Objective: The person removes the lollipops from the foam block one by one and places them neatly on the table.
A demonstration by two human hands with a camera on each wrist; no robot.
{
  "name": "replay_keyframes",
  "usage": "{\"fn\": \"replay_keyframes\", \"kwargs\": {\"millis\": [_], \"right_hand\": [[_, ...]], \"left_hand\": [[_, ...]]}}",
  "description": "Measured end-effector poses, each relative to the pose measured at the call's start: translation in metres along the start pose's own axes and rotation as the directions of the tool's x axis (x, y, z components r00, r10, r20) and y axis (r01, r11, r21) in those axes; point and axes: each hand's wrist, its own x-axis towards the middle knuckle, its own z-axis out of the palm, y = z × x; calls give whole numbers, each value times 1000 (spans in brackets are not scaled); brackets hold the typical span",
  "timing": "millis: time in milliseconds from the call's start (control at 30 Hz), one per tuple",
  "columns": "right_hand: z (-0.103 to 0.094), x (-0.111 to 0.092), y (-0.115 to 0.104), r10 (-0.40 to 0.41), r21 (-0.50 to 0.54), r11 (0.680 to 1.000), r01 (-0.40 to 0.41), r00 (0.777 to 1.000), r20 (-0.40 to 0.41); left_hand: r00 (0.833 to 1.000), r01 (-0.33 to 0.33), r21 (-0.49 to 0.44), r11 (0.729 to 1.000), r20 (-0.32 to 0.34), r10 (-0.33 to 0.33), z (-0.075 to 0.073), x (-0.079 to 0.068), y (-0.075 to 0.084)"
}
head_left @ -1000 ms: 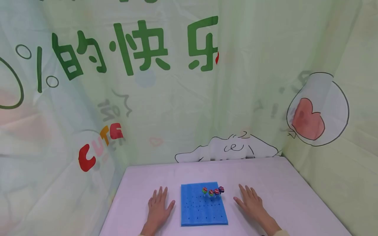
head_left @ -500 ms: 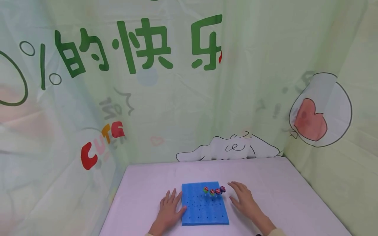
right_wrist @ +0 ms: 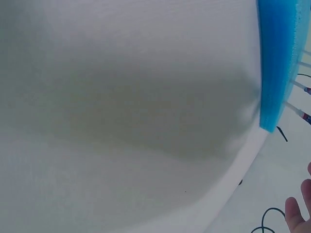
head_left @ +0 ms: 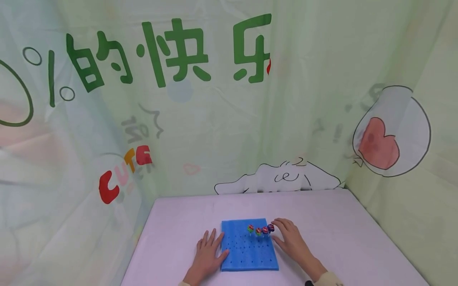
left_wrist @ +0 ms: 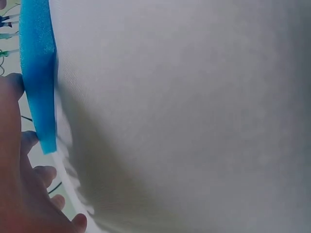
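Note:
A blue foam board with rows of small holes lies on the table. Several small lollipops stand upright by their sticks near its back right corner; the leftmost has a green and red wrapper, the rightmost a dark purple one. My left hand rests at the board's left edge, fingers spread, thumb over the rim; in the left wrist view its fingers touch the foam. My right hand is at the right edge, index fingertip and thumb parted close beside the purple lollipop, holding nothing.
The board lies on a pale lilac table. Hanging curtains printed with green characters and drawings stand behind it and on both sides. A thin dark line loops over the curtain in the right wrist view.
My left hand has moved right, from bare table to the board's left edge. My right hand has moved left to the purple lollipop. The view has shifted slightly.

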Motion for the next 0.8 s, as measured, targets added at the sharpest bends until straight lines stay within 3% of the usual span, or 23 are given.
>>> {"fn": "replay_keyframes", "kwargs": {"millis": [300, 533, 800], "right_hand": [[7, 2, 1, -42, -40, 998, 40, 998, -36], [10, 4, 1, -63, -87, 995, 58, 996, -56], [10, 7, 2, -84, -115, 991, 75, 994, -74]], "left_hand": [[1000, 10, -8, 1000, -24, -11, 7, 2, -1], [1000, 17, -20, 1000, 8, -17, -1, 1, 2], [1000, 15, -15, 1000, 8, -15, 0, 1, 1]]}}
